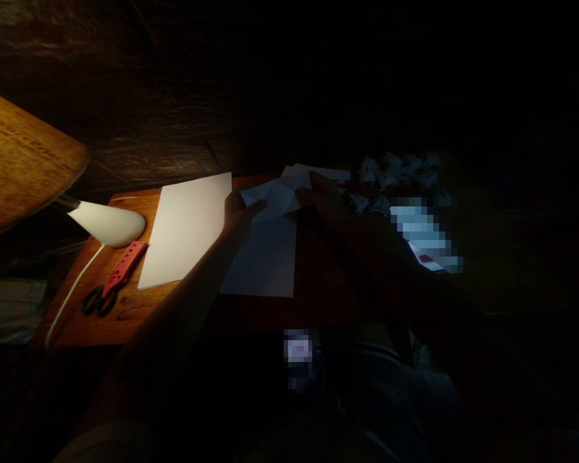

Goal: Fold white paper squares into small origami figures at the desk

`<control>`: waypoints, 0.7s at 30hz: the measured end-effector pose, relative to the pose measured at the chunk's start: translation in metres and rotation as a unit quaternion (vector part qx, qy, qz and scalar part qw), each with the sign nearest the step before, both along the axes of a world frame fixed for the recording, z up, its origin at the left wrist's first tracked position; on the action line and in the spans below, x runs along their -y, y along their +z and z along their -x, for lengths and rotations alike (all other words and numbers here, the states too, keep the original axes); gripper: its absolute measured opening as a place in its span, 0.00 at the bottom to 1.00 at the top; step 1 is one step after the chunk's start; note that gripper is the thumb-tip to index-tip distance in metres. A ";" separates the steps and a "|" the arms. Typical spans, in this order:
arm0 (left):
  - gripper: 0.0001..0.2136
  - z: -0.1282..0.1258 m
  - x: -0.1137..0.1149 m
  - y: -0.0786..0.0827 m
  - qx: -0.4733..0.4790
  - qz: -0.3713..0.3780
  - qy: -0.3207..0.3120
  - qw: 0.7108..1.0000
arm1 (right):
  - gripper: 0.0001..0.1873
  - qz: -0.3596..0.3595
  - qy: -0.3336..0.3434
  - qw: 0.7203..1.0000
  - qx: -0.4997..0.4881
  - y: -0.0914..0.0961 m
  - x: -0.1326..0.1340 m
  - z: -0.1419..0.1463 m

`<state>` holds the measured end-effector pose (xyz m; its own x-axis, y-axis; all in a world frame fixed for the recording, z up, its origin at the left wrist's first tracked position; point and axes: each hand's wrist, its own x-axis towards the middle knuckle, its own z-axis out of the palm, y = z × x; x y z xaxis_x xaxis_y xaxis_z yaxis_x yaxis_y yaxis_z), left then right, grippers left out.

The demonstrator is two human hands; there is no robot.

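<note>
Between my two hands is a creased, partly folded sheet of white paper (278, 195), raised above the table. My left hand (238, 215) grips its left side, thumb on top. At the right side my right hand (321, 193) pinches the paper; its fingers are dim in shadow. Below lies a stack of white paper (188, 231), its left part brightly lit. The shaded part of the white sheets (265, 263) extends under my hands. More paper (325, 172) lies just behind the folded sheet.
A lamp (110, 222) with a woven shade (24, 161) stands at the left. Scissors with black handles (100, 301) in a red cover (124, 267) lie on the wooden table (72, 325). Several folded paper pieces (395, 170) sit at the back right, near a glowing, blurred-out device (422, 231).
</note>
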<state>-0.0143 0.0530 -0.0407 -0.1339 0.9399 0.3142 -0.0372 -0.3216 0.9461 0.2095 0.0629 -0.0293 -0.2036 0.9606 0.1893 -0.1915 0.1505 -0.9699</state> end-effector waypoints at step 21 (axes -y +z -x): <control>0.18 -0.005 0.011 0.008 -0.067 0.040 -0.060 0.995 | 0.26 -0.005 0.059 0.998 0.030 0.002 -0.004 -0.003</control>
